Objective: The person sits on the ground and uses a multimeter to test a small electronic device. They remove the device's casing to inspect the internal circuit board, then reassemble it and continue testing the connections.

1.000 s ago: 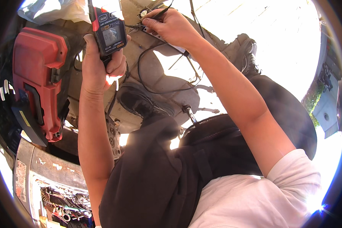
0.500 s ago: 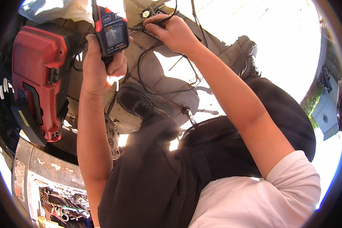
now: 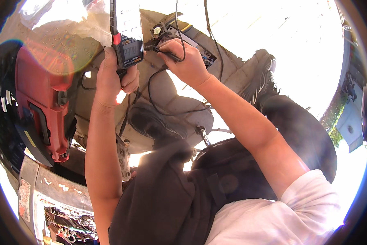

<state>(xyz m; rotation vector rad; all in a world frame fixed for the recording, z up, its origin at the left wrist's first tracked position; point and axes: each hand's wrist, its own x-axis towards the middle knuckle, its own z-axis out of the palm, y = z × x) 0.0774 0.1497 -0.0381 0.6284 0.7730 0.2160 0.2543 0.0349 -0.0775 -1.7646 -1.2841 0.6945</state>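
Observation:
My left hand (image 3: 110,83) is wrapped round a black and red digital multimeter (image 3: 129,51), held upright with its small grey display lit by the sun. My right hand (image 3: 189,61) pinches a black test probe (image 3: 170,54) whose thin black lead (image 3: 150,87) loops down over the ground. Just beyond those fingers lies a flat metal-cased electronic unit (image 3: 197,40) with a small round fan (image 3: 157,31) at its left end. The right hand partly hides this unit, and where the probe's tip rests I cannot tell.
At the left stands a red and black hard case (image 3: 40,87), with a clear plastic bag (image 3: 65,24) behind it. A rusty metal box (image 3: 61,183) at lower left holds a jumble of hand tools (image 3: 69,224). My dark shoes (image 3: 155,122) are beside the lead on sunlit paving.
The multimeter has shifted a little down and right in view with my left hand. My right hand also appears lower, uncovering more of the electronic unit. The display's characters have changed.

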